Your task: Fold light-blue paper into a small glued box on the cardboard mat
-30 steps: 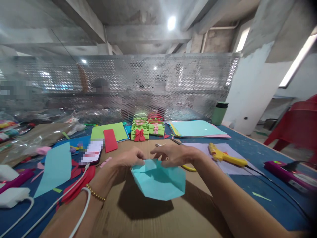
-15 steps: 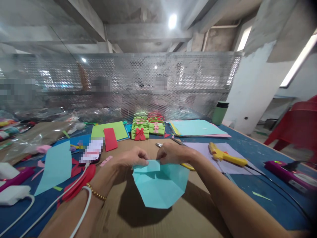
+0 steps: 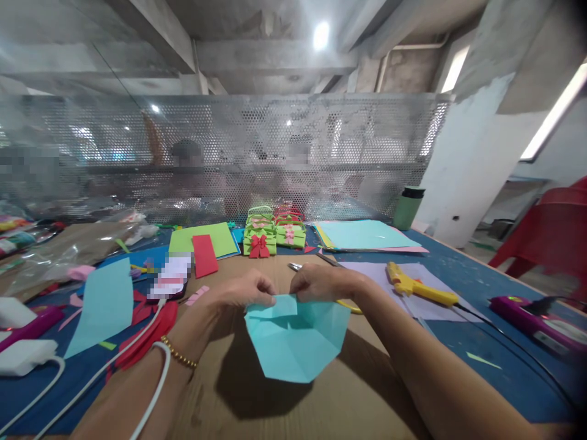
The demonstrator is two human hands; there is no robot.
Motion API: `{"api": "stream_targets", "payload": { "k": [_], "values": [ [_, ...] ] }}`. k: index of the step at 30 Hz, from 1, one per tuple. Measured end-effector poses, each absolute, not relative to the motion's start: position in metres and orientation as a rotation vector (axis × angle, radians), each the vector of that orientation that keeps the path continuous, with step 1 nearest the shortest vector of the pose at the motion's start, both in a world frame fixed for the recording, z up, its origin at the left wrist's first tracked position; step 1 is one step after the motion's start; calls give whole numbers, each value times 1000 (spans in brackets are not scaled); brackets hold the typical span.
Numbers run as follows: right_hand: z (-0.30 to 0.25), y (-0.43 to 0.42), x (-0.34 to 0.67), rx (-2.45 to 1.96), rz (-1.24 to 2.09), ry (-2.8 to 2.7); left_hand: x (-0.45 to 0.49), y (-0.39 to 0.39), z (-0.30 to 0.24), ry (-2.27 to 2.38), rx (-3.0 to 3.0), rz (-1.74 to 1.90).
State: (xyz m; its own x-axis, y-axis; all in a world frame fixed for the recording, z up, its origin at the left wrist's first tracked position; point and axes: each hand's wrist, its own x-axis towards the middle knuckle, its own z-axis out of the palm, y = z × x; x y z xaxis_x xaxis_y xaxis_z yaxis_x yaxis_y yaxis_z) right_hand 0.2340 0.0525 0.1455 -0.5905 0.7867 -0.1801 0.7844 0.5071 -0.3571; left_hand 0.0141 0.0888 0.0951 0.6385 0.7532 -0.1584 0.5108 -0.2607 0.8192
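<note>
Bare arms — gold bead bracelet (image 3: 178, 356), L wrist

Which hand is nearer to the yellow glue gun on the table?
Right. The right hand pinches the top edge of the turquoise paper, to the left of the glue gun; the left hand pinches the same edge farther left, beyond the right hand.

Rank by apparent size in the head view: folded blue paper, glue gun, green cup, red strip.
1. folded blue paper, nearest the camera
2. glue gun
3. red strip and green cup look alike; the cup is farther back, so unranked
</note>
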Motion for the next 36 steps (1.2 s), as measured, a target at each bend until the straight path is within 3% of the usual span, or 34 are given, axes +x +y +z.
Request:
{"api": "stream_targets", "payload": {
  "k": [10, 24, 36],
  "values": [
    [153, 47, 236, -1399, 954, -2588, 18, 84, 107, 983, 2023, 268],
    [143, 45, 222, -1475, 400, -2775, 22, 68, 121, 921, 2098, 182],
    [146, 42, 219, -1489, 442, -2798, 19, 74, 113, 796, 2151, 181]
  ]
}}
